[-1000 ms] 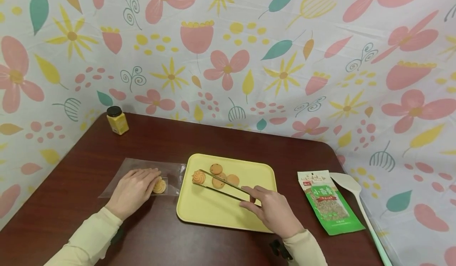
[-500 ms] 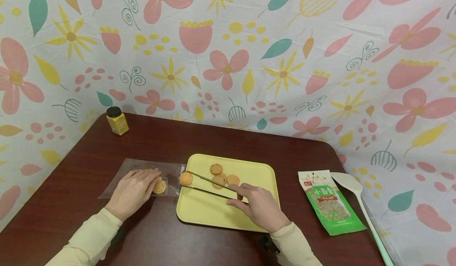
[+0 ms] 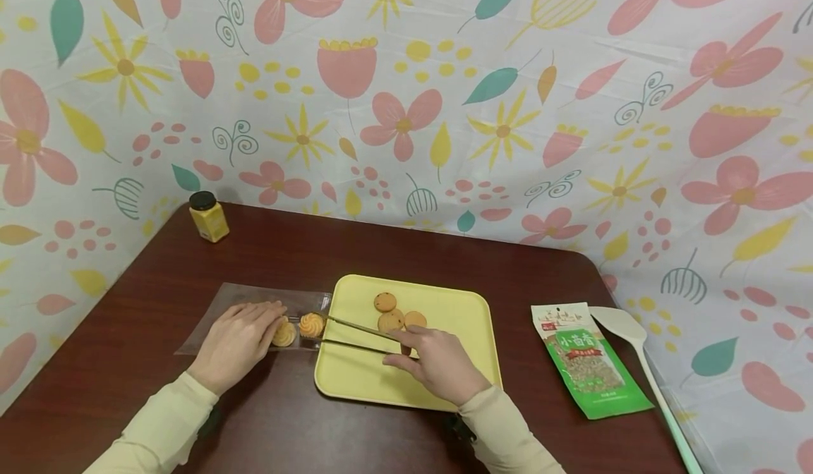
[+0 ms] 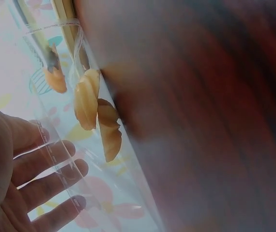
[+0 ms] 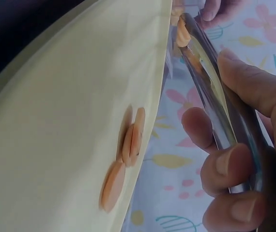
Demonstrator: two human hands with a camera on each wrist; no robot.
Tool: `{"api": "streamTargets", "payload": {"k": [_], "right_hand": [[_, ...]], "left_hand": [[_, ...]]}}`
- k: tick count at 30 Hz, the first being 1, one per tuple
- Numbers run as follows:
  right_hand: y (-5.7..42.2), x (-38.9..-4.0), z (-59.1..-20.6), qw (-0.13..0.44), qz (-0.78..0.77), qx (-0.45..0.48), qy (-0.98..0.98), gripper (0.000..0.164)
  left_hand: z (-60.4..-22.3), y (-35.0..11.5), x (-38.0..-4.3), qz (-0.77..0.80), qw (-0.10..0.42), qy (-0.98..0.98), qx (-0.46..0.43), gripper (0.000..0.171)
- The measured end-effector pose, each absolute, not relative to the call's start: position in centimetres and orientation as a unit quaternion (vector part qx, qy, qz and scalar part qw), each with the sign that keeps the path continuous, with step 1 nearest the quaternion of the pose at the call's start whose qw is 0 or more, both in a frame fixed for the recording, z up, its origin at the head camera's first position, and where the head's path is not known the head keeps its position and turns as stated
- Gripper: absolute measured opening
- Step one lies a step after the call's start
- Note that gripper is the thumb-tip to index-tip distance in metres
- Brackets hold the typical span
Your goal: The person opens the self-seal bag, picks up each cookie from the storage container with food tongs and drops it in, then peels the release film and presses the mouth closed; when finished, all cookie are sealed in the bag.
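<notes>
A clear plastic bag (image 3: 238, 292) lies left of the yellow tray (image 3: 356, 382), its mouth beside the tray's left edge. My left hand (image 3: 238, 336) holds the bag by its film; the left wrist view shows the fingers (image 4: 51, 159) along the seal strip. Inside are piped cookies (image 4: 87, 99). My right hand (image 3: 438, 361) grips metal tongs (image 3: 362, 329) that reach left across the tray. Between the tong tips is another swirled cookie (image 3: 312, 325), at the bag's mouth beside the bagged ones. Several round cookies (image 3: 385, 302) lie on the tray, one with dark specks.
A yellow jar with a black lid (image 3: 209, 217) stands at the table's far left corner. To the right lie a green and white seasoning packet (image 3: 584, 361) and a pale spatula (image 3: 635, 340). Floral cloth (image 3: 406, 107) hangs behind the table.
The right hand has moved left with the tongs, carrying the swirled cookie from the tray past its left edge to the bag's mouth. The left hand and bag have stayed put.
</notes>
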State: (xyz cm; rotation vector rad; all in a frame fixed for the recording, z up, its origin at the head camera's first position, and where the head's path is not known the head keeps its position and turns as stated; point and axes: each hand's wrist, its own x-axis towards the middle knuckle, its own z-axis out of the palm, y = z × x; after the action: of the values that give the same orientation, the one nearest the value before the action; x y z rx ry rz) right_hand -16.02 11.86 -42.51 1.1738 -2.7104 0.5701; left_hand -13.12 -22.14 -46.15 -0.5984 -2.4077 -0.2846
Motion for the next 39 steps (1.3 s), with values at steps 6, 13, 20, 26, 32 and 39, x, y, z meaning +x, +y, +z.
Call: {"api": "streamTargets", "payload": {"k": [6,13,20,26,32,39], "right_hand": [[10.9,-16.4,-42.6,0.042,0.186,0.392,-0.900,0.039],[10.1,-16.6,-42.6,0.032,0.179,0.397,-0.900,0.040],[9.4,-16.9,-42.6,0.022,0.174,0.398,-0.900,0.040],[8.8,-17.2,-42.6,0.027,0.170,0.411,-0.895,0.041],[8.3,-17.6,-42.8,0.042,0.174,0.422,-0.889,0.038],[7.9,-17.9,-42.8,0.059,0.163,0.429,-0.887,0.037]], "left_hand": [[-46.2,-22.2,-13.2,-0.109,0.318,-0.914,-0.227,0.031],[-46.1,-22.1,-13.1,-0.115,0.314,-0.914,-0.230,0.032],[-46.0,-22.1,-13.1,-0.123,0.314,-0.913,-0.230,0.031],[-46.0,-22.0,-13.3,-0.144,0.318,-0.906,-0.241,0.028],[-46.1,-22.0,-13.3,-0.148,0.320,-0.904,-0.241,0.028],[-46.2,-22.0,-13.4,-0.150,0.325,-0.902,-0.241,0.031]]}}
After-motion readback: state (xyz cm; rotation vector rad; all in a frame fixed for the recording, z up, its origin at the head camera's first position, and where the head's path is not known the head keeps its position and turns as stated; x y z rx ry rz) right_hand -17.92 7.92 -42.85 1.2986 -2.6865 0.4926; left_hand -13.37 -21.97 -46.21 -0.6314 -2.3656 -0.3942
